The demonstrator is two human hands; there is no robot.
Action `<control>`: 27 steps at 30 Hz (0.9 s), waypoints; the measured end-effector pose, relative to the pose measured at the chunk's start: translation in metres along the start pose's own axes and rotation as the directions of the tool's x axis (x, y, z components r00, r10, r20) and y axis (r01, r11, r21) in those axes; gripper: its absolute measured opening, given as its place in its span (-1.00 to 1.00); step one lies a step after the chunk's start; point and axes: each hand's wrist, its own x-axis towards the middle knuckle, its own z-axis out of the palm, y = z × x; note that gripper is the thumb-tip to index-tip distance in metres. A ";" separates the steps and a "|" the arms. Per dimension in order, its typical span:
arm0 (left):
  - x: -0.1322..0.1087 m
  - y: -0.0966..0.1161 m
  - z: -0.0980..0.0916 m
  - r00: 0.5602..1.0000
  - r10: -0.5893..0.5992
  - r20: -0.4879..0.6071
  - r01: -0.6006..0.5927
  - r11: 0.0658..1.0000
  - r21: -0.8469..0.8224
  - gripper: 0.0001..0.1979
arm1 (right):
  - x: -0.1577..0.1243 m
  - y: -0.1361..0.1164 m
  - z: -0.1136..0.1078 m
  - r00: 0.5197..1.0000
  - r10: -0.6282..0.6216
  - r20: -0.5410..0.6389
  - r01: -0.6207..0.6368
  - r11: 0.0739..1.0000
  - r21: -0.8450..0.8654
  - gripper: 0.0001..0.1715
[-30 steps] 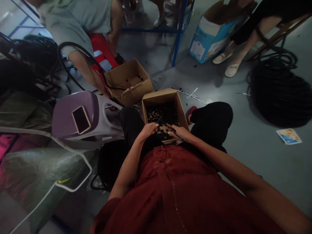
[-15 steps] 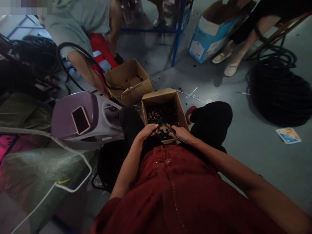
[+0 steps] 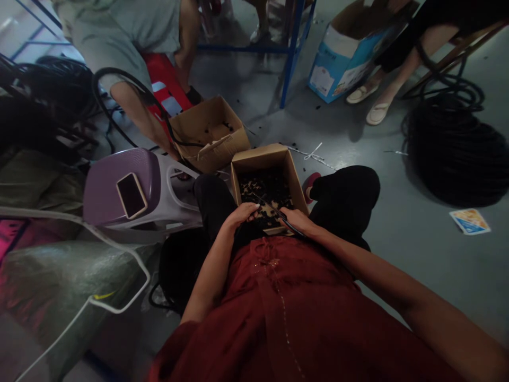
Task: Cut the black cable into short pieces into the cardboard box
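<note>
Your right hand clamps a thin black tool; your left hand lies open at the box. Dark pieces look light: pinch singly.

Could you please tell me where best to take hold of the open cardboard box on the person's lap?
Probably the box's two side rims, from above, near the far end: those stand free, while the left hand and right hand cover the near end.
</note>
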 end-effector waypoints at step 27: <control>0.001 0.004 0.002 0.999 -0.032 0.005 0.032 0.995 -0.093 -0.61 | 0.021 0.010 0.013 0.985 0.036 -0.167 0.011 0.963 0.269 -0.83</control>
